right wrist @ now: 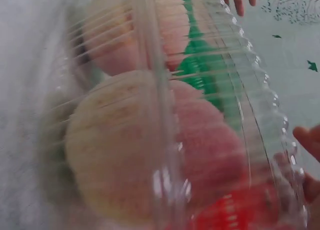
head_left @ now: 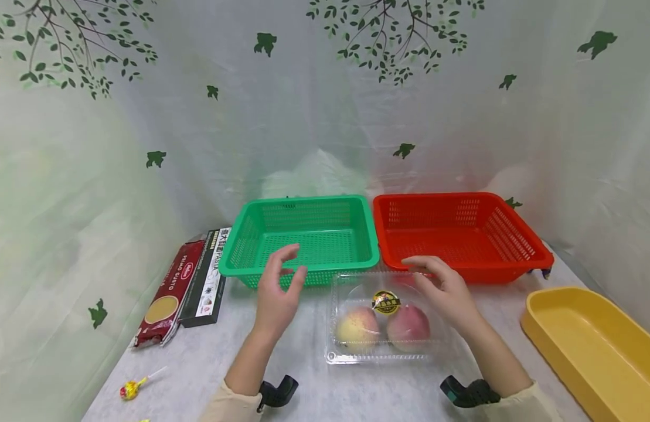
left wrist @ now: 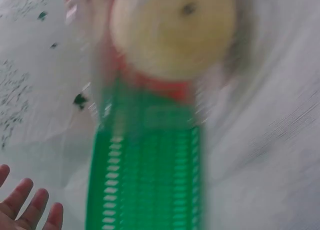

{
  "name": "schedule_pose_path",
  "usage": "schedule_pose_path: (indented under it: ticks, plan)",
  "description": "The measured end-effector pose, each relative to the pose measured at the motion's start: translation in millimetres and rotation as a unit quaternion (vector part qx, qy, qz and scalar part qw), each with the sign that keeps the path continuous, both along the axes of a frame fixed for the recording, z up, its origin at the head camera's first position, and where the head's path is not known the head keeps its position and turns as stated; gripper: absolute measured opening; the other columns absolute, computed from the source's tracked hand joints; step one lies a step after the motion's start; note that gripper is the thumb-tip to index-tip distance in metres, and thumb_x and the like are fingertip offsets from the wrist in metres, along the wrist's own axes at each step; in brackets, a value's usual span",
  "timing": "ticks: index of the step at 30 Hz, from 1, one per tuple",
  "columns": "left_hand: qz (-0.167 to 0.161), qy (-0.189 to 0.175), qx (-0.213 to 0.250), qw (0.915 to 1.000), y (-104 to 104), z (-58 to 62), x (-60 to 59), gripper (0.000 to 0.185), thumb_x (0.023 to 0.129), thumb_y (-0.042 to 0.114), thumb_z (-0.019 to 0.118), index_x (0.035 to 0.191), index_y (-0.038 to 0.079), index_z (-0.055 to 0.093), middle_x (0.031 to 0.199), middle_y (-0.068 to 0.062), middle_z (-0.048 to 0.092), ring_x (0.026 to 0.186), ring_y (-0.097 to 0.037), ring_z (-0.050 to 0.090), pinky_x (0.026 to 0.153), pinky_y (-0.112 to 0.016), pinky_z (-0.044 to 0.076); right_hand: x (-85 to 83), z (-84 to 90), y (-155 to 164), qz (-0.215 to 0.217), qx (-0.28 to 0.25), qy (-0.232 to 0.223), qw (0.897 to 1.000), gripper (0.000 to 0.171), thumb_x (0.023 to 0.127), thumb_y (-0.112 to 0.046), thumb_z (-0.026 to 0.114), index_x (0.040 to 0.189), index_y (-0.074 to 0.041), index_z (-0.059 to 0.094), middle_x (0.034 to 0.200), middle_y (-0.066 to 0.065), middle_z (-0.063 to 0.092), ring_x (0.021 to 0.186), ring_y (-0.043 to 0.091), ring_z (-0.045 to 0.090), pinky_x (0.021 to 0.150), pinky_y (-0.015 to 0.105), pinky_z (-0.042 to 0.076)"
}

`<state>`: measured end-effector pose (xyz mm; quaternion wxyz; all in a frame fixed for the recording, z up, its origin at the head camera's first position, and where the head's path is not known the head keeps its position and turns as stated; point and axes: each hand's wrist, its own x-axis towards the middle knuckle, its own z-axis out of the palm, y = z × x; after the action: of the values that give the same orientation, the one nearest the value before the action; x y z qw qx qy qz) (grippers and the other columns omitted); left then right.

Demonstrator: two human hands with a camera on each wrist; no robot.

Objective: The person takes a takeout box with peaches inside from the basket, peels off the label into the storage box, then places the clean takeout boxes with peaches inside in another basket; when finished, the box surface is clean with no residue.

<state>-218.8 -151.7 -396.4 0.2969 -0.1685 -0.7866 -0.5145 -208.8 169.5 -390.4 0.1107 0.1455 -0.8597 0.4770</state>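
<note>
A clear plastic clamshell box [head_left: 383,346] lies on the table in front of me and holds two peaches [head_left: 357,328], with a round sticker [head_left: 385,302] on its lid. My right hand [head_left: 443,287] lies over the box's far right corner, fingers relaxed. The right wrist view shows the box [right wrist: 155,115] very close and blurred, with the right fingers [right wrist: 310,145] at its rim. My left hand [head_left: 279,293] hovers with spread fingers to the left of the box, in front of the green basket [head_left: 303,202], touching nothing. Its fingertips [left wrist: 30,210] show in the blurred left wrist view.
A red basket [head_left: 462,234] stands beside the green one at the back. A yellow tray [head_left: 594,346] sits at the right edge. Two pasta packs [head_left: 169,293] lie at the left, and a lollipop [head_left: 130,388] near the front left corner. A leaf-printed curtain surrounds the table.
</note>
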Motion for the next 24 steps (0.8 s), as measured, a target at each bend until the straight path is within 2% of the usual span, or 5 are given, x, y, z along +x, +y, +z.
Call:
schedule_pose_path:
  ticks: [3, 9, 14, 17, 24]
  plan:
    - [-0.037, -0.019, -0.013, 0.999, 13, -11.6, 2.0, 0.04, 0.095, 0.012, 0.065, 0.134, 0.009, 0.058, 0.132, -0.008, 0.062, 0.12, -0.025, 0.058, 0.092, -0.045, 0.054, -5.6, 2.5, -6, 0.049, -0.008, -0.011, 0.999, 0.029, 0.101, -0.018, 0.057, 0.129, -0.022, 0.063, 0.129, 0.004, 0.065, 0.118, 0.023, 0.06, 0.095, 0.015, 0.049]
    - [-0.097, -0.117, -0.009, 0.9884, 27, -32.9, 9.8, 0.039, 0.096, 0.014, 0.064, 0.134, 0.007, 0.057, 0.132, -0.01, 0.061, 0.122, -0.031, 0.057, 0.097, -0.045, 0.054, -10.6, 2.0, -14, 0.122, -0.013, -0.045, 0.992, 0.031, 0.099, -0.013, 0.06, 0.129, -0.014, 0.063, 0.128, 0.011, 0.065, 0.118, 0.031, 0.062, 0.093, 0.016, 0.051]
    - [-0.129, -0.167, 0.003, 0.9775, 32, -40.8, 11.8, 0.041, 0.097, 0.018, 0.063, 0.137, 0.012, 0.056, 0.145, -0.007, 0.051, 0.133, -0.033, 0.049, 0.107, -0.053, 0.045, -11.1, -2.3, -16, 0.118, 0.003, -0.055, 0.992, 0.03, 0.098, -0.012, 0.062, 0.128, -0.014, 0.064, 0.126, 0.009, 0.067, 0.116, 0.031, 0.064, 0.092, 0.017, 0.053]
    - [-0.132, -0.179, -0.004, 0.975, 33, -46.8, 11.8, 0.043, 0.096, 0.02, 0.064, 0.137, 0.016, 0.056, 0.153, -0.008, 0.043, 0.141, -0.035, 0.041, 0.112, -0.063, 0.036, -12.0, -6.4, -17, 0.111, 0.015, -0.053, 0.992, 0.031, 0.098, -0.013, 0.063, 0.128, -0.014, 0.065, 0.126, 0.009, 0.068, 0.116, 0.027, 0.065, 0.095, 0.026, 0.056]
    - [-0.167, -0.219, 0.017, 0.9612, 33, -59.1, 12.1, 0.046, 0.098, 0.019, 0.062, 0.143, 0.018, 0.051, 0.161, -0.012, 0.032, 0.145, -0.043, 0.034, 0.114, -0.064, 0.034, -11.3, -14.7, -20, 0.099, 0.142, 0.018, 0.985, 0.032, 0.095, -0.015, 0.065, 0.127, -0.02, 0.069, 0.126, -0.001, 0.069, 0.12, 0.024, 0.059, 0.101, 0.054, 0.05]
